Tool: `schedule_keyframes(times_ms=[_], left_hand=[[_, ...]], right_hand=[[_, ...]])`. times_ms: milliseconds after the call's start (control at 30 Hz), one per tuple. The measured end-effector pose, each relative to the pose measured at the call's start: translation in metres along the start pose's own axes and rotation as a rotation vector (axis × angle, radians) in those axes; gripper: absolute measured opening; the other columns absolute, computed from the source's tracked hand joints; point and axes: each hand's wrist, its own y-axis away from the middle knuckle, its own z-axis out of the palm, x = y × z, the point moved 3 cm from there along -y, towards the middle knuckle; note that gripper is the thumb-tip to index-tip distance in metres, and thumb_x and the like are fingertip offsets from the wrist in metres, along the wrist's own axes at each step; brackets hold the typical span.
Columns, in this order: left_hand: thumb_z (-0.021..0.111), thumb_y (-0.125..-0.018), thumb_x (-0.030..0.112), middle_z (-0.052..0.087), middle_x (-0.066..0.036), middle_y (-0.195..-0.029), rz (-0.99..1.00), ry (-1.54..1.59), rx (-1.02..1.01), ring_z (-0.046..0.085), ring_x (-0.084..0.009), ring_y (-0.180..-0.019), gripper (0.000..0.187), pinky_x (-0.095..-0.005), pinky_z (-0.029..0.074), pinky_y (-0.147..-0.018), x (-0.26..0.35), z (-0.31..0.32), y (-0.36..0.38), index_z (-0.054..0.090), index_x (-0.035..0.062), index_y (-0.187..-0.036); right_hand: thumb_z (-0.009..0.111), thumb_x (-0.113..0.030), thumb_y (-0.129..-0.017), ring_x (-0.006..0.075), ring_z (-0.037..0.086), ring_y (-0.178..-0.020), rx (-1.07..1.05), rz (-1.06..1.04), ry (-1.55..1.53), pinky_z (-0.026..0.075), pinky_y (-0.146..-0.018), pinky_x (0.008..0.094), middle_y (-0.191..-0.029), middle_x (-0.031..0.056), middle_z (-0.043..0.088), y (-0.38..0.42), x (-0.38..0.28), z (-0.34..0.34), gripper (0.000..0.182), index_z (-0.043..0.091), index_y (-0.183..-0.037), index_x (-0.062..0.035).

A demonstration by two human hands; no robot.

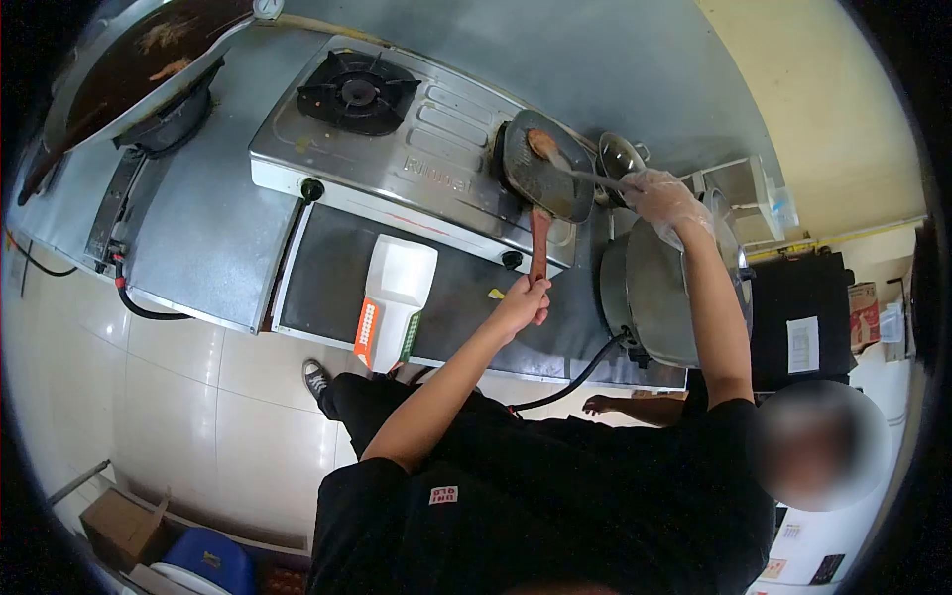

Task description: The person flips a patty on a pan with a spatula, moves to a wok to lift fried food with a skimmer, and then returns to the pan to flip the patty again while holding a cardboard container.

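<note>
Pan (555,195) lies beyond the left hand (523,305) clenching its brown handle (539,241); the gloved right hand (664,200) grips a utensil (597,179) reaching browned food (542,145).

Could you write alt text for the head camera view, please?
A person's left hand grips the brown handle of a squarish pan on a gas stove, while the gloved right hand holds a long utensil to orange-brown food in it. An open white carton lies in front of the stove; a large pot stands to the right.
</note>
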Motion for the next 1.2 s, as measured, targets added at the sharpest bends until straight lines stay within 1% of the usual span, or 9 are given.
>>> schedule_keyframes(times_ms=[67,167,467,567,633,700,800,1000,1200], left_hand=[[0.042,-0.101,0.025,0.044,0.001,-0.069,0.005,-0.009,0.010,0.047,-0.0108,-0.056,0.024,-0.0260,0.040,-0.051,0.002,0.001,0.002,0.043,0.0031,-0.111],[0.042,-0.101,0.025,0.044,0.001,-0.069,0.013,-0.005,0.002,0.047,-0.0105,-0.056,0.024,-0.0260,0.040,-0.051,0.000,0.002,-0.001,0.044,0.0031,-0.111],[0.043,-0.102,0.025,0.045,0.001,-0.070,0.017,0.001,-0.009,0.047,-0.0114,-0.055,0.024,-0.0267,0.041,-0.050,-0.004,0.002,-0.003,0.046,0.0043,-0.113],[0.044,-0.102,0.026,0.045,0.001,-0.068,0.036,0.009,0.027,0.047,-0.0119,-0.053,0.024,-0.0275,0.041,-0.048,-0.004,0.002,0.000,0.046,0.0054,-0.113],[0.043,-0.102,0.027,0.044,0.001,-0.067,0.055,-0.010,-0.004,0.046,-0.0117,-0.052,0.024,-0.0273,0.040,-0.047,-0.008,-0.002,-0.004,0.045,0.0059,-0.112],[0.043,-0.101,0.028,0.044,0.001,-0.067,0.056,0.036,0.003,0.046,-0.0116,-0.052,0.023,-0.0271,0.039,-0.047,-0.015,-0.004,-0.010,0.046,0.0065,-0.110],[0.044,-0.101,0.029,0.043,0.002,-0.067,0.017,0.042,-0.004,0.046,-0.0114,-0.052,0.024,-0.0275,0.038,-0.047,-0.014,-0.002,-0.013,0.046,0.0070,-0.110],[0.042,-0.102,0.027,0.042,0.002,-0.067,-0.027,-0.011,0.005,0.044,-0.0111,-0.053,0.023,-0.0273,0.038,-0.048,-0.006,0.001,-0.005,0.045,0.0067,-0.111],[0.041,-0.103,0.027,0.042,0.002,-0.069,-0.022,-0.037,0.006,0.045,-0.0110,-0.054,0.023,-0.0268,0.038,-0.048,-0.001,0.003,-0.003,0.045,0.0067,-0.111]], right_hand=[[0.052,-0.027,-0.092,0.0300,0.055,-0.115,-0.091,-0.021,0.027,0.043,-0.099,0.0409,-0.117,0.0125,0.062,0.016,-0.026,-0.012,0.030,0.064,-0.115,-0.0115],[0.053,-0.028,-0.091,0.0301,0.055,-0.116,0.069,0.023,0.000,0.043,-0.099,0.0405,-0.118,0.0126,0.062,0.000,-0.025,0.023,0.031,0.064,-0.116,-0.0123],[0.050,-0.027,-0.093,0.0308,0.058,-0.112,0.035,0.037,0.002,0.045,-0.097,0.0402,-0.118,0.0134,0.063,-0.005,-0.003,0.005,0.031,0.064,-0.116,-0.0119],[0.052,-0.026,-0.091,0.0325,0.057,-0.112,0.065,-0.137,0.012,0.045,-0.096,0.0413,-0.116,0.0149,0.063,0.005,-0.018,-0.006,0.030,0.066,-0.114,-0.0114],[0.052,-0.025,-0.091,0.0333,0.057,-0.112,-0.072,-0.053,-0.036,0.044,-0.096,0.0420,-0.114,0.0155,0.063,0.006,-0.014,-0.002,0.029,0.066,-0.113,-0.0102],[0.052,-0.023,-0.091,0.0338,0.057,-0.111,0.022,-0.134,-0.111,0.044,-0.096,0.0423,-0.113,0.0162,0.063,0.028,-0.022,-0.017,0.029,0.066,-0.112,-0.0095],[0.053,-0.022,-0.089,0.0344,0.057,-0.109,0.134,-0.019,-0.195,0.045,-0.095,0.0420,-0.111,0.0167,0.064,0.035,-0.031,-0.037,0.027,0.067,-0.108,-0.0083],[0.053,-0.019,-0.088,0.0292,0.059,-0.108,0.182,-0.177,0.197,0.046,-0.094,0.0388,-0.111,0.0116,0.065,-0.062,0.009,0.028,0.022,0.069,-0.101,-0.0103],[0.049,-0.016,-0.090,0.0211,0.058,-0.112,0.090,-0.293,0.133,0.046,-0.095,0.0338,-0.115,0.0055,0.063,-0.030,0.010,-0.014,0.025,0.066,-0.107,-0.0098]])
